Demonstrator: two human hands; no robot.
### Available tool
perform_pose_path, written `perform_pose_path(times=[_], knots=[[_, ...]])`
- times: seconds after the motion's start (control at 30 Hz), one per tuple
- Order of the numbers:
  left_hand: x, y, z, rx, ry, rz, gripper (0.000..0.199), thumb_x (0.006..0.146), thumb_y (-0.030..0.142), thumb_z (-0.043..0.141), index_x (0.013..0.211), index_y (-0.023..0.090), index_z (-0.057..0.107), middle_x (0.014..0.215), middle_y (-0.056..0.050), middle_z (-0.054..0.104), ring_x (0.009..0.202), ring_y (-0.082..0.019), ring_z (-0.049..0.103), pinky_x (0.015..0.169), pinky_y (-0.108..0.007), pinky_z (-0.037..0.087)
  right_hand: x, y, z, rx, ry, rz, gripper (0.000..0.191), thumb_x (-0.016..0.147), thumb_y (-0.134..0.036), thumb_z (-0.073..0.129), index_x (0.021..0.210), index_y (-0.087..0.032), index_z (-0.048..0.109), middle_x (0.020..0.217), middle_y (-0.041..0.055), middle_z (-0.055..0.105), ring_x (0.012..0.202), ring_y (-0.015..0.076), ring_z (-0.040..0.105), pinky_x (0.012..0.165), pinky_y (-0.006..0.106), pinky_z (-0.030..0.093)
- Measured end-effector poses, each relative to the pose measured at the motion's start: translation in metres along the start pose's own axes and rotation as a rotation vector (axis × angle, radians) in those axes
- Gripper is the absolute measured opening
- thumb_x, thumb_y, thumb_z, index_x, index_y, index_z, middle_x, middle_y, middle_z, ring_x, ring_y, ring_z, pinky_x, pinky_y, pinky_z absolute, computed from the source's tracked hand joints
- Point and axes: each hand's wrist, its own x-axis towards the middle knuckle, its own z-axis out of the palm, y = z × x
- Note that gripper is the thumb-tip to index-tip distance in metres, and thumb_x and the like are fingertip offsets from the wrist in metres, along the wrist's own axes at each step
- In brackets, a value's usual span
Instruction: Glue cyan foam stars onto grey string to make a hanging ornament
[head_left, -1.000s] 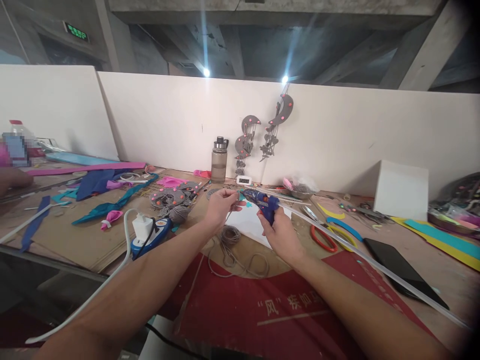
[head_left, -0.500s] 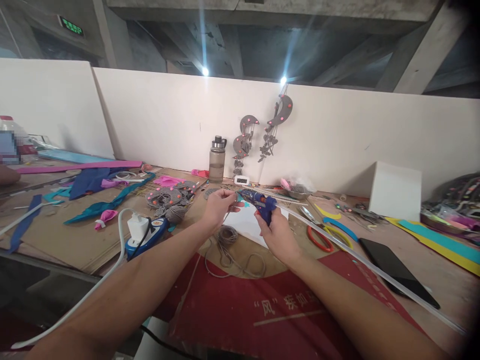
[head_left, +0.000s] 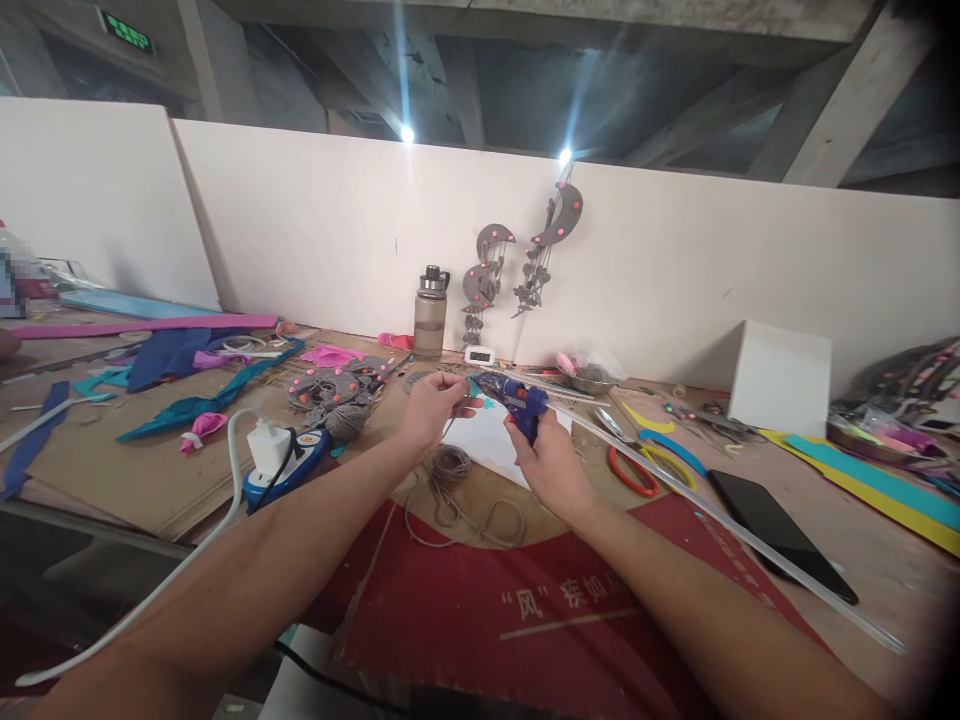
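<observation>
My right hand (head_left: 551, 460) is wrapped round a blue hot glue gun (head_left: 517, 400), a long clear glue stick (head_left: 720, 515) trailing from its back to the lower right. Its nozzle meets the fingertips of my left hand (head_left: 436, 410). Those fingers are pinched on a thin grey cord that hangs below them; a small teal piece (head_left: 474, 386) shows at the fingertips, partly hidden. Under both hands lies a white sheet (head_left: 487, 440) with a teal cut-out (head_left: 489, 404) on it. A loose coil of grey cord (head_left: 450, 465) rests nearer me on the cardboard.
Red and yellow scissors (head_left: 634, 470) and a black phone (head_left: 780, 530) lie to the right. A blue power strip (head_left: 289, 470) with a white plug stands left, near grey felt pieces (head_left: 334, 390). Behind are a bottle (head_left: 430, 315), a small clock (head_left: 479, 355) and hanging grey moon ornaments (head_left: 559, 215).
The view has shifted slightly, so everything sits a little further left and up. Both hands keep their grip, and the glue gun's nozzle stays at the left fingertips.
</observation>
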Motion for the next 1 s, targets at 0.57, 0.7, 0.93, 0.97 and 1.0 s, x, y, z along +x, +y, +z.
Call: perform_pose_path(times=[0.57,0.7,0.93,0.97,1.0], knots=[[-0.003,0.0026,0.0017,0.017,0.016,0.01,0.017,0.071,0.018,0.068,0.076,0.012,0.053,0.063,-0.002,0.062,0.056,-0.017,0.067,0.05,-0.025,0.052,0.0002,0.0001,0.0005,0.004,-0.01,0.009,0.032,0.091,-0.039,0.042,0.109,-0.012,0.047,0.082,0.0105,0.066,0.065,0.0194,0.064,0.061,0.029,0.047],[-0.003,0.003,0.0017,0.018,0.013,0.006,0.017,0.071,0.018,0.068,0.075,0.012,0.052,0.062,-0.001,0.061,0.056,-0.017,0.067,0.051,-0.025,0.052,0.0005,-0.0008,-0.0002,0.0,-0.011,0.01,0.031,0.091,-0.038,0.042,0.108,-0.013,0.047,0.085,0.0114,0.066,0.066,0.0192,0.064,0.06,0.029,0.047],[-0.002,0.0017,0.0001,0.015,0.025,0.024,0.022,0.069,0.023,0.072,0.075,0.013,0.053,0.064,-0.003,0.062,0.057,-0.018,0.068,0.052,-0.026,0.052,0.0003,0.0,0.0009,-0.005,0.006,-0.005,0.029,0.091,-0.037,0.042,0.107,-0.013,0.048,0.089,0.0129,0.066,0.068,0.0193,0.064,0.06,0.029,0.047],[-0.002,0.0016,0.0,0.016,0.025,0.024,0.022,0.07,0.023,0.072,0.075,0.013,0.053,0.064,-0.003,0.062,0.057,-0.018,0.068,0.052,-0.026,0.052,0.0002,0.0004,0.0012,-0.005,0.008,-0.01,0.029,0.091,-0.037,0.042,0.107,-0.013,0.049,0.09,0.013,0.066,0.068,0.0192,0.065,0.06,0.029,0.047],[-0.002,0.0016,0.0,0.016,0.024,0.025,0.022,0.07,0.023,0.072,0.075,0.012,0.053,0.064,-0.003,0.062,0.057,-0.018,0.068,0.052,-0.026,0.052,0.0001,0.0009,0.0014,-0.004,0.008,-0.012,0.029,0.091,-0.037,0.042,0.107,-0.013,0.049,0.091,0.0132,0.066,0.068,0.0191,0.065,0.06,0.029,0.047]])
